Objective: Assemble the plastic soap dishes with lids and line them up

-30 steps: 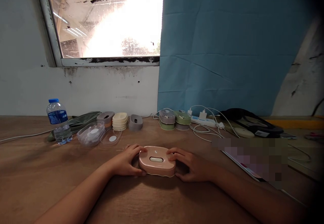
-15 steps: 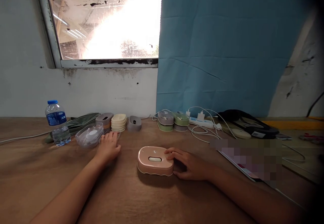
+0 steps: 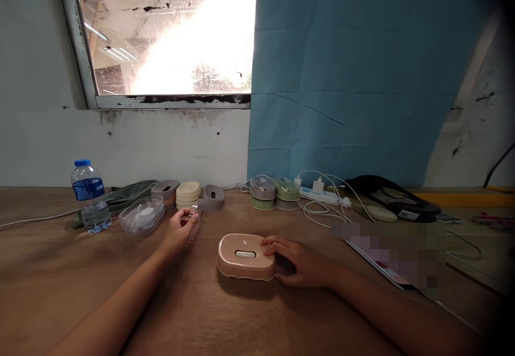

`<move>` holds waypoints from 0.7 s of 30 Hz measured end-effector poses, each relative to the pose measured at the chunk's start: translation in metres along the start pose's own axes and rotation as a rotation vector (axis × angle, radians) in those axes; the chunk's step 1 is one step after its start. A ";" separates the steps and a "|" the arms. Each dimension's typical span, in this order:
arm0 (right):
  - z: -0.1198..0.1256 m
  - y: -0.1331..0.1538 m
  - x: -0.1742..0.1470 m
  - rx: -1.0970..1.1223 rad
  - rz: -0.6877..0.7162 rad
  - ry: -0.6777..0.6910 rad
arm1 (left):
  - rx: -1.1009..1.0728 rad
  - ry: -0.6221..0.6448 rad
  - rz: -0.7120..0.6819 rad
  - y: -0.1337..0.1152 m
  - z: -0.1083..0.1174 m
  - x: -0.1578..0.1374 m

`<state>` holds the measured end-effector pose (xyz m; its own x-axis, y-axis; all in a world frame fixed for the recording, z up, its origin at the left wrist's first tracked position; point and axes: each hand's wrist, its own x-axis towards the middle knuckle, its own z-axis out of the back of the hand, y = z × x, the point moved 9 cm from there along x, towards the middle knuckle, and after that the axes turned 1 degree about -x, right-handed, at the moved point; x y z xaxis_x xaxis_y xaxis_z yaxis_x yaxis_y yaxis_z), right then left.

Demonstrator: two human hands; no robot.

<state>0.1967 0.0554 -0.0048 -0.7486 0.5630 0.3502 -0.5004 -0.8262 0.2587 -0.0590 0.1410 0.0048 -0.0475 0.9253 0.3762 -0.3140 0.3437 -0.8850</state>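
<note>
A pink oval-cornered plastic box (image 3: pixel 237 264) stands on the table before me, with a slot and a pale insert in its top. My right hand (image 3: pixel 295 262) is closed on its right end, fingers on the top and thumb low at the side. To the left, my left hand (image 3: pixel 182 226) pinches a thin clear plastic piece (image 3: pixel 195 232), raised on edge and hard to make out against the wood. Beside that hand lie stacked clear plastic covers (image 3: pixel 141 217). Behind it are cream trays (image 3: pixel 188 195) in a stack and a grey slotted shell (image 3: pixel 213 197).
A water bottle (image 3: pixel 90 197) stands at the far left beside a dark green pouch (image 3: pixel 129 197). Grey and green boxes (image 3: pixel 274 192) are stacked near the wall. A power strip (image 3: pixel 322 196) with cables, a black bag (image 3: pixel 394 197) and a blurred-out flat item (image 3: pixel 396 254) lie to the right.
My left hand has moved slightly right and turned, lifting the clear piece away from beside the covers. My right hand and the pink box have stayed in place.
</note>
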 end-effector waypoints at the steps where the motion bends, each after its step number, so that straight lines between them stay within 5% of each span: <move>1: 0.000 0.001 0.000 -0.011 0.006 -0.008 | -0.197 0.013 0.045 0.001 -0.007 -0.003; 7: 0.014 0.002 -0.002 -0.127 -0.002 -0.149 | -0.791 0.206 0.214 -0.011 -0.048 -0.025; 14: 0.014 0.007 -0.003 -0.208 0.038 -0.182 | -0.955 0.234 0.285 -0.012 -0.054 -0.030; 21: 0.012 0.012 -0.002 -0.281 0.062 -0.177 | -0.940 0.436 0.327 -0.016 -0.074 -0.043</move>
<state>0.1980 0.0445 0.0084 -0.7068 0.4855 0.5145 -0.5749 -0.8180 -0.0179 0.0183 0.1080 -0.0175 0.4023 0.9078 0.1188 0.5134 -0.1163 -0.8503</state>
